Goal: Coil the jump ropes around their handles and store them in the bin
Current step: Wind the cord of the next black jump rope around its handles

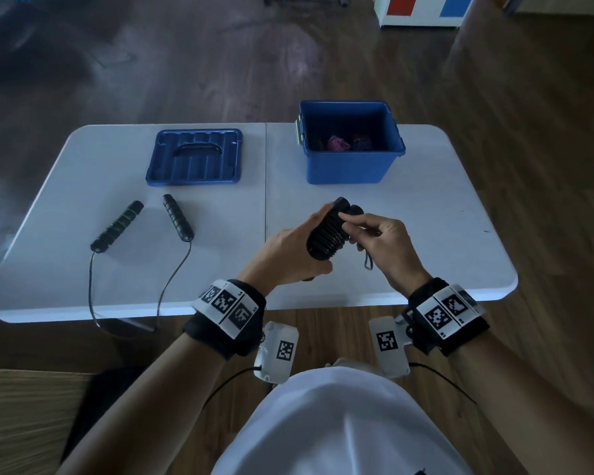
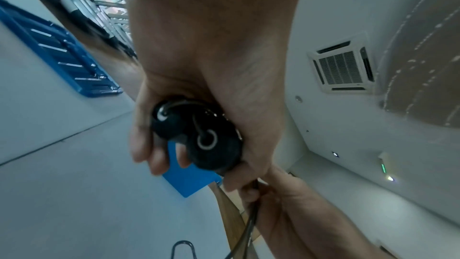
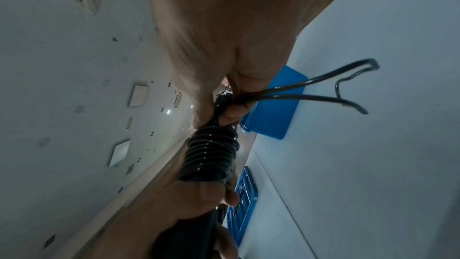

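Note:
My left hand grips a black jump rope bundle: two handles side by side with the cord wound tightly round them. The handle end caps face the left wrist camera. My right hand pinches the cord's last loop against the top of the bundle; a short loop hangs below it. A second black jump rope lies uncoiled at the table's left, its two handles apart and its cord drooping over the near edge. The open blue bin stands at the back right.
The blue bin lid lies upside down at the back left of the white folding table. Pink and dark coiled items sit in the bin's bottom. Wooden floor surrounds the table.

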